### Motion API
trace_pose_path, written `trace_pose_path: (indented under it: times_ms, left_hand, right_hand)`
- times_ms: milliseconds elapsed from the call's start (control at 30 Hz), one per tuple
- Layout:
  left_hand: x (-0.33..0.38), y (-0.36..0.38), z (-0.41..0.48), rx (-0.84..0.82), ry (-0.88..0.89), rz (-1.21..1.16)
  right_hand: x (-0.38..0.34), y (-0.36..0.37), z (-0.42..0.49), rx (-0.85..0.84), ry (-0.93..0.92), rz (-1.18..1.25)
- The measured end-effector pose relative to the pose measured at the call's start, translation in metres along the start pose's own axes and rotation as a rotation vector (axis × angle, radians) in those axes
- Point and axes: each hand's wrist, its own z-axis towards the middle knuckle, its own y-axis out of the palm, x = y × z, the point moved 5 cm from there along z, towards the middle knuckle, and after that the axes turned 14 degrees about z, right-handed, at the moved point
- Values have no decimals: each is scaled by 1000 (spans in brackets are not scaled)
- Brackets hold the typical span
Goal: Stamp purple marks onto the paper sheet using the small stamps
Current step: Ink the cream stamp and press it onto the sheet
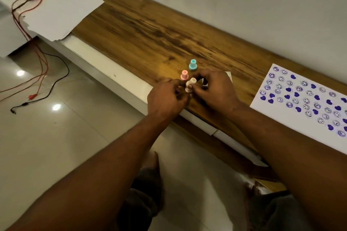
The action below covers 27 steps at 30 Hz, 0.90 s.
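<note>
Cream stamp: tilted, near the counter's front edge.
Left hand: pinching the cream stamp.
Right hand: pinching it too.
Paper sheet: purple-marked, counter's right end.

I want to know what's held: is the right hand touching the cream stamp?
Touching. The head view shows the thumb of the right hand pressed against the cream stamp, no gap.
</note>
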Motion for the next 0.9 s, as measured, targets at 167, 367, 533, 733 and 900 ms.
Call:
trace_pose_path:
  times_ms: [167,367,533,733,900]
  left_hand:
    - [-1,2,0,19,-5,-19]
    - [0,4,1,9,-16,-28]
    - [1,4,0,12,-13,-33]
    - [4,4,0,9,-7,-38]
    - [4,6,0,5,-14,-47]
  right_hand:
    - [-3,5,7,-33,1,-87]
    - [-5,7,7,-80,-4,-157]
    - [-6,7,6,-97,-3,-204]
    - [-7,7,5,-108,14,-194]
    - [-8,8,6,-116,10,-236]
